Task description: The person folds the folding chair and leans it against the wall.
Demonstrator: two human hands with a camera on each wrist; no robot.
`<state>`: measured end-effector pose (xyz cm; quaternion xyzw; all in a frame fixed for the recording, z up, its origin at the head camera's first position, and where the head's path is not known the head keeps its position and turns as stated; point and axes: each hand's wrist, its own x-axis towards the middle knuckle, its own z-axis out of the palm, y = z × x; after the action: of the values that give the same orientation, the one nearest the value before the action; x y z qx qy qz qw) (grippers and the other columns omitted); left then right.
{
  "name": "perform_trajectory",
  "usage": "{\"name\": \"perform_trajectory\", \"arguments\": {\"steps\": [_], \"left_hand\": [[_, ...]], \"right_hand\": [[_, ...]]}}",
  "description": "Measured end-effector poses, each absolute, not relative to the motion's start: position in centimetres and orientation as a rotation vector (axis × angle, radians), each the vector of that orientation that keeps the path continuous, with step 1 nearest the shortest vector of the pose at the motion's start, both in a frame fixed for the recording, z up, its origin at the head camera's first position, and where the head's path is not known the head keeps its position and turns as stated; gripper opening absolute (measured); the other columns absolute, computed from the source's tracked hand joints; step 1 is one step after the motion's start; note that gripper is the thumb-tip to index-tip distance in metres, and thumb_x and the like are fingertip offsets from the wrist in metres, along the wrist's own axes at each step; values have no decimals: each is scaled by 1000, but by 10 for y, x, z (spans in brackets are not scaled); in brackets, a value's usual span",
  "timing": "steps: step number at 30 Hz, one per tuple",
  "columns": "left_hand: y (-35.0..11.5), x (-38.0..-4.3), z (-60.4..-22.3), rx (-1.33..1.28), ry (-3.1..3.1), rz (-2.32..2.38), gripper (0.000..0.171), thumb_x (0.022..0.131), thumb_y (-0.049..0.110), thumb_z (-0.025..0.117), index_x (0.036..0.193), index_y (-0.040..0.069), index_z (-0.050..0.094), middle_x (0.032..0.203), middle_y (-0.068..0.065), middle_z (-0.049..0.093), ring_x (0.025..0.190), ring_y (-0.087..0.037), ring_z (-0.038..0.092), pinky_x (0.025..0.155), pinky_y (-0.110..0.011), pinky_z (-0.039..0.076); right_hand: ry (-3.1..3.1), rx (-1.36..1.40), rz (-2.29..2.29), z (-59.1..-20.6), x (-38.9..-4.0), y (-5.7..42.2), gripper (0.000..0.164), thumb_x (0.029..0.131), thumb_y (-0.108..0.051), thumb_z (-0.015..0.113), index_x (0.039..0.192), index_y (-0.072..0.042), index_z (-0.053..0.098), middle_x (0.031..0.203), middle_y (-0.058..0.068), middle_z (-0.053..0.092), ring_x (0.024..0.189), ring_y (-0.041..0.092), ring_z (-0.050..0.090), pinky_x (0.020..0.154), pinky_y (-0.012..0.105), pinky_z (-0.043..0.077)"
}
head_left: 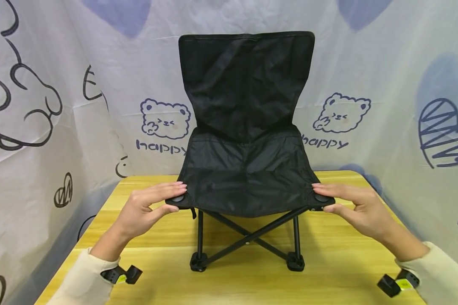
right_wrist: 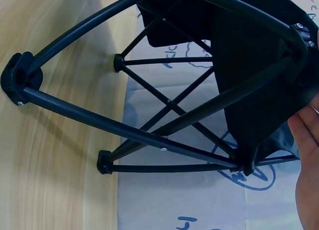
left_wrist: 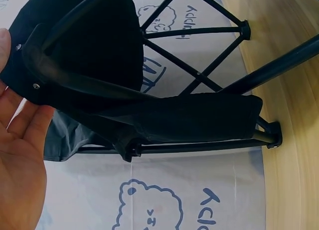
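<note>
Black cloth on dark tubing makes up the folding chair (head_left: pixel 248 169) before us, standing unfolded and upright on the wooden table (head_left: pixel 156 245); we take its seat (head_left: pixel 248 192) as our landmark. Any move turns, we judge, on how the seat lies between our hands: the left hand (head_left: pixel 146 207) is at its left front corner (head_left: pixel 178 198), the right hand (head_left: pixel 356 207) at its right front corner (head_left: pixel 322 198). From either set of fingers the seat lies inward and away from us, and neither hand is plainly nearer. Its front edge spans from hand to hand, sagging a little, while the chair's long axis runs upright, from the feet (head_left: pixel 295 262) below the seat to the top of the backrest (head_left: pixel 246 84) behind it. On both sides we pinch the corner, fingers nearly together over its top and thumb at its front edge; how firmly, we cannot tell. The backrest is broad above and narrows towards the seat, the creased cloth has a soft sheen, and a line runs down its middle. Slim legs (head_left: pixel 267 231) cross in an X beneath the seat, small rivets (left_wrist: pixel 36 86) dot the left corner, and behind everything hangs a white patterned sheet (head_left: pixel 233 17).
</note>
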<state>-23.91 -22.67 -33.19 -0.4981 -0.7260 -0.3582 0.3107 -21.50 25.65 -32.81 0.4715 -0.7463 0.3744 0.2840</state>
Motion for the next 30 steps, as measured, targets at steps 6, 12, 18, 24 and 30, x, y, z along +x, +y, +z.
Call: {"name": "perform_trajectory", "arguments": {"steps": [6,12,18,24,30], "left_hand": [[-225,-236,-331,-1290,-1923,-940,45,92,37,64,116,-1,71,115,-14,70,113,-23,63,101,-24,45],[-222,-234,-332,-1263,-1906,-931,46,92,39,64,114,-1,72,113,-14,70,112,-22,64,99,-24,46],[-218,-231,-329,-1241,-1910,-936,46,92,39,64,114,0,72,114,-14,70,112,-20,64,98,-23,47],[-215,-228,-326,-1222,-1912,-960,45,91,38,64,114,0,73,113,-14,70,111,-19,65,97,-23,47],[-211,-227,-321,-1210,-1901,-955,45,92,39,64,113,0,73,112,-13,71,109,-18,66,96,-22,48]], "right_hand": [[-1981,1241,1018,-326,-209,251,39,88,-19,73,112,11,69,112,18,69,115,15,62,98,21,47],[-1980,1227,1030,-324,-207,249,36,87,-15,74,111,11,69,111,18,70,114,14,63,96,21,48],[-2005,1179,1001,-324,-206,250,35,80,-5,78,111,8,70,111,16,70,113,13,63,88,14,49],[-1995,1154,1011,-321,-204,246,34,83,-9,77,111,9,70,111,17,70,113,13,63,86,14,49],[-1988,1147,993,-316,-204,242,34,83,-10,77,111,8,70,110,16,70,112,12,63,93,19,48]]}}
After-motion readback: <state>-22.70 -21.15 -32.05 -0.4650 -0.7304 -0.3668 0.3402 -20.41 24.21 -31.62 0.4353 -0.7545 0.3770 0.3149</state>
